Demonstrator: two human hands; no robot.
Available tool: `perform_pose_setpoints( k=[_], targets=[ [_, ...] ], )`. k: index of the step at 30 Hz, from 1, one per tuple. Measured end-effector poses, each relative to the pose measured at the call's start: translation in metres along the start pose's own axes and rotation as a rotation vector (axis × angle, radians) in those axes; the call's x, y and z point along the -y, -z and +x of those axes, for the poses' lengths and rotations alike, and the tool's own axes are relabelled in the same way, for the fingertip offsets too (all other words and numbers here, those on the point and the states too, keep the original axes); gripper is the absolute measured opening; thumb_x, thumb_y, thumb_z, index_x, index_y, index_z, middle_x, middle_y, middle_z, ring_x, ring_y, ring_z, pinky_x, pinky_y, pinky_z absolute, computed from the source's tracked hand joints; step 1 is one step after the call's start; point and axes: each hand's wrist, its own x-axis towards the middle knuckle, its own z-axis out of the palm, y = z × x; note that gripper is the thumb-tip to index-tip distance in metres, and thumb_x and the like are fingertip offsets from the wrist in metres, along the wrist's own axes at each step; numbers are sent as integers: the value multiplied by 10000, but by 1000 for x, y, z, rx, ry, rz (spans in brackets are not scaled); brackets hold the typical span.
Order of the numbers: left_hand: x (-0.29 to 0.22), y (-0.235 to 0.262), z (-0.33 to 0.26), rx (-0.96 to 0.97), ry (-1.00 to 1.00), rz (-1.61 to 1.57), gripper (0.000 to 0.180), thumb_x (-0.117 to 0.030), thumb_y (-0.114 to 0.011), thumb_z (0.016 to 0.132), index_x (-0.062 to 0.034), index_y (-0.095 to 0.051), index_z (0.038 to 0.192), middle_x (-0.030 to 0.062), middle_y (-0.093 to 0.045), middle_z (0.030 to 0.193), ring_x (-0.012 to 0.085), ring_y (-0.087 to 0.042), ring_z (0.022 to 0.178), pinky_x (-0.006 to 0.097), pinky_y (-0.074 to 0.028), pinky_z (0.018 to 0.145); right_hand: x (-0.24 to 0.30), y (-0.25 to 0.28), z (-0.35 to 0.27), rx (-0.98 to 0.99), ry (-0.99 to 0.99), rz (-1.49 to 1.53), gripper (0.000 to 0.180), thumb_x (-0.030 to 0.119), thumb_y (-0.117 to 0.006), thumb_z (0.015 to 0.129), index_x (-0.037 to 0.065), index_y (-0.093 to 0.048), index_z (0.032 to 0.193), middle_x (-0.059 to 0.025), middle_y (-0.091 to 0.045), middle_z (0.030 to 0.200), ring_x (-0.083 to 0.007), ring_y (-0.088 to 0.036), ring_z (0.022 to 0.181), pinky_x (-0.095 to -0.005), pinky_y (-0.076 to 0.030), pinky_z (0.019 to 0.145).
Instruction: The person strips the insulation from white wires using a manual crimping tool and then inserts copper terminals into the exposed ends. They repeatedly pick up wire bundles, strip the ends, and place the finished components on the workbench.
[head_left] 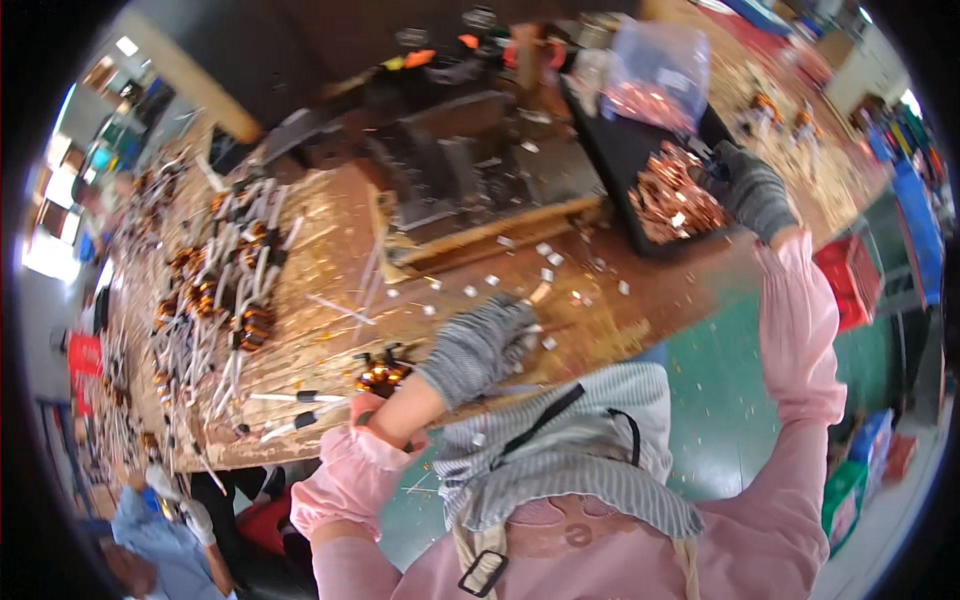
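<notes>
Pink sleeves (352,480) are seen closest, below a striped grey cloth (590,450). One grey-gloved left hand (480,345) is rested on the wooden bench (330,300), fingers curled, its grasp not discernible, beside a copper coil (380,377). Farther off, the gloved right hand (752,190) is closed over copper scrap (672,195) in a black tray (620,150).

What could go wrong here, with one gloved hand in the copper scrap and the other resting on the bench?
The right hand reaches into loose copper scrap heaped on a black tray; sharp ends might snag the knit glove. The tray sits near the workbench edge, so a tug could spill it. The left hand rests among small cut pieces, which it could sweep off onto the floor.
</notes>
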Motion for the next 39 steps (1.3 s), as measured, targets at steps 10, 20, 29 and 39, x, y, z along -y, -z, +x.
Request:
perform_pose_setpoints(
  k=[10,20,29,39],
  targets=[
    [-4,0,6,-116,-159,-258,368,-149,-488,841,-94,-457,1204,185,-561,1033,357,-557,890,387,-458,767,4,-102,253,-138,-215,-51,480,468,-570,758,59,-563,1008,-157,-603,939,-310,-581,860,-384,-436,744],
    [-7,2,3,-49,-45,-2,410,-232,-503,851,-95,-455,1235,195,-565,1050,343,-565,908,382,-466,761,-12,-63,151,-574,460,-56,255,293,-537,848,60,-564,949,-126,-586,941,-270,-589,842,-339,-472,656],
    [-12,5,3,-19,-52,105,244,-263,-492,849,-72,-551,988,176,-595,836,357,-573,795,409,-458,683,139,-70,-76,-195,1093,-105,342,323,-532,775,17,-584,919,-150,-567,899,-276,-539,909,-374,-433,818],
    [-16,-4,-9,31,-146,474,238,-293,-510,834,-113,-570,977,127,-611,790,302,-595,698,386,-463,590,129,-84,-107,129,902,140,168,204,-553,742,44,-567,791,-110,-564,707,-278,-576,696,-375,-463,593]
  ],
)
